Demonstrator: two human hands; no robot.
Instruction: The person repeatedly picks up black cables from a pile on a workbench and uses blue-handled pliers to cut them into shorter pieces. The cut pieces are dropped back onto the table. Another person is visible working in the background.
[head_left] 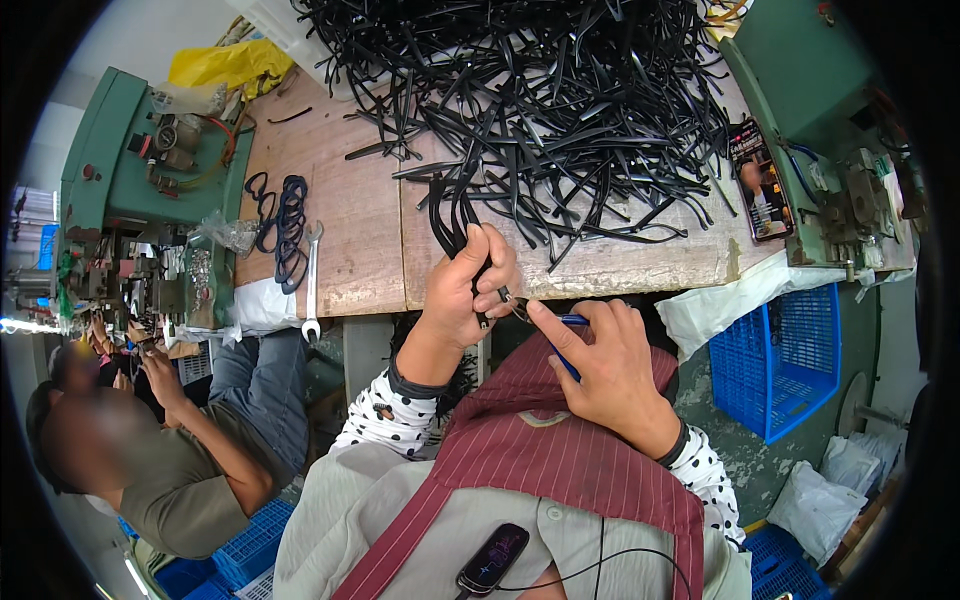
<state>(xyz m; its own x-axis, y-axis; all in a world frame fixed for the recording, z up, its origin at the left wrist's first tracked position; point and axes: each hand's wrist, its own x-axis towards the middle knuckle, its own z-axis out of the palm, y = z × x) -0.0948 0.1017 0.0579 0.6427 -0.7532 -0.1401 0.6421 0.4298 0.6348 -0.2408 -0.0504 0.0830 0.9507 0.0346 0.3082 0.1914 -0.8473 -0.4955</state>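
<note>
My left hand (462, 288) is closed around several black eyeglass temples (441, 222) at the front edge of the wooden table (355, 262). Their long ends stick up past my fingers toward a large heap of similar black temples (560, 120). In my right hand (618, 372) is a pair of pliers with blue handles (563, 366). The pliers' small metal jaws meet the end of a temple just beside my left fingertips; the exact contact is too small to make out.
Left of my hands lie a spanner (312, 285) and dark looped bands (290, 235). Green machines (130, 165) flank the table on both sides. A phone (760, 185) leans at the right. A blue crate (780, 365) stands below it. A co-worker (195, 470) sits at the left.
</note>
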